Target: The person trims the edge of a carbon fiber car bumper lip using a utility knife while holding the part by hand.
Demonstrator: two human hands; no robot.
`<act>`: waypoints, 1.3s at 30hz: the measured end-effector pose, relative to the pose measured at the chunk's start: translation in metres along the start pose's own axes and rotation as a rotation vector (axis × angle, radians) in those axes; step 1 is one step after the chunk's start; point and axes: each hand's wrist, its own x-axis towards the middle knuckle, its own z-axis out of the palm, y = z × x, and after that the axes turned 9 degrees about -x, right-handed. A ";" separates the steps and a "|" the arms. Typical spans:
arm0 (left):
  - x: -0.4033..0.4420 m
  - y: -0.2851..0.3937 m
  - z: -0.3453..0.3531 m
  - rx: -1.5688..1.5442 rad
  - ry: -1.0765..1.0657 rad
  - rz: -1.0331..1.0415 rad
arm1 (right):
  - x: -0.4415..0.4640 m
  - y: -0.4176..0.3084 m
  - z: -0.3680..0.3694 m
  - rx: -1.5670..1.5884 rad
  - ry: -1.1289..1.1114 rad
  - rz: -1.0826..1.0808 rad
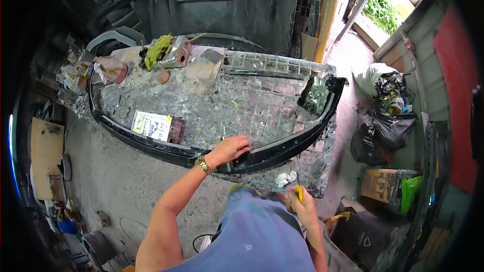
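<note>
A long curved black bumper part (287,153) lies on the stained workbench (201,100), a carbon-patterned section at its left. My left hand (229,151), with a gold watch on the wrist, rests over the part's near edge, its fingers bent together; what they hold, if anything, is hidden. To the right, close to the bench's front edge, my right hand (301,204) is closed round a yellow cutter knife (300,193), its tip pointing up. Crumpled white paper (286,178) lies just left of the knife.
On the bench stand a white-labelled box (151,125), a metal can (177,53) with a yellow-green cloth (159,51), and a stained container (111,69). Black rubbish bags (385,131) and a cardboard box (385,184) sit on the floor at right.
</note>
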 end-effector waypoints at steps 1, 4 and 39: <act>0.000 -0.002 0.001 0.035 0.021 0.039 | 0.001 0.002 0.004 -0.002 0.002 0.007; -0.005 0.003 0.003 0.100 0.034 0.086 | 0.008 0.005 0.010 -0.018 -0.002 0.025; 0.012 -0.001 -0.011 0.183 -0.180 0.175 | 0.020 -0.008 0.007 -0.413 -0.059 -0.155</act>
